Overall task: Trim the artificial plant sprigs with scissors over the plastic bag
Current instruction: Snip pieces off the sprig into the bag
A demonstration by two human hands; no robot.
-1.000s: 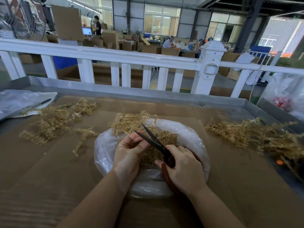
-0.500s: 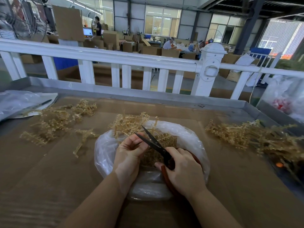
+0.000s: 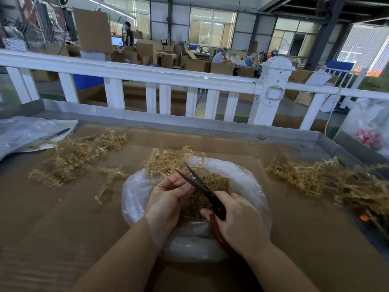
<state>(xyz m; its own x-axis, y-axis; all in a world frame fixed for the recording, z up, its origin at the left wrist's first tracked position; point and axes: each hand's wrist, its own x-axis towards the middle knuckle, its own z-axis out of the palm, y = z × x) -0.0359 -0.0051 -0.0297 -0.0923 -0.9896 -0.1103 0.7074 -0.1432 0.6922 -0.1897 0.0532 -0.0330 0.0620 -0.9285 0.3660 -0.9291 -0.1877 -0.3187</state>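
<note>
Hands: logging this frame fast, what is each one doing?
Left hand: pinches a sprig over the plastic bag.
Right hand: grips the scissors, blades open.

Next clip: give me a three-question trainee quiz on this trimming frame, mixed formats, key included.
1. True or false: the scissors have their blades apart.
2. Which hand grips the scissors? A) left hand B) right hand
3. Fill in: both hands work over the clear ____.

Key: 1 true. 2 B; the left hand pinches a sprig at the blades. 3 plastic bag, which lies between two loose sprig piles.
</note>
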